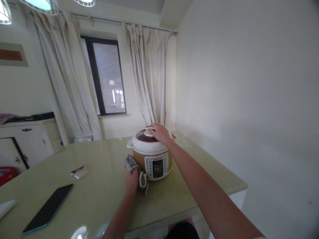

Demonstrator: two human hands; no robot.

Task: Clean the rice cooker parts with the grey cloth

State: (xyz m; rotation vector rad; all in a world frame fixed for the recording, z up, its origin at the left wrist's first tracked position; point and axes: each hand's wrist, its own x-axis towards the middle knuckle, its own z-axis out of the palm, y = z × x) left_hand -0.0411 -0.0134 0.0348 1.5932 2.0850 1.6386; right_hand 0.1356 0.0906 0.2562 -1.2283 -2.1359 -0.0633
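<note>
A gold and white electric pressure cooker point(152, 156) stands on the pale green glass table point(104, 192), its control panel facing me. My right hand point(159, 132) rests on top of its white lid, fingers curled over the lid handle. My left hand point(131, 179) is closed on a grey and white cloth point(136, 167) and presses it against the cooker's lower left side.
A dark phone point(48, 208) lies on the table at the left, with a small flat packet point(79, 171) beyond it. A white cabinet point(25, 142) stands at far left. Curtains and a window are behind the table; a white wall runs along the right.
</note>
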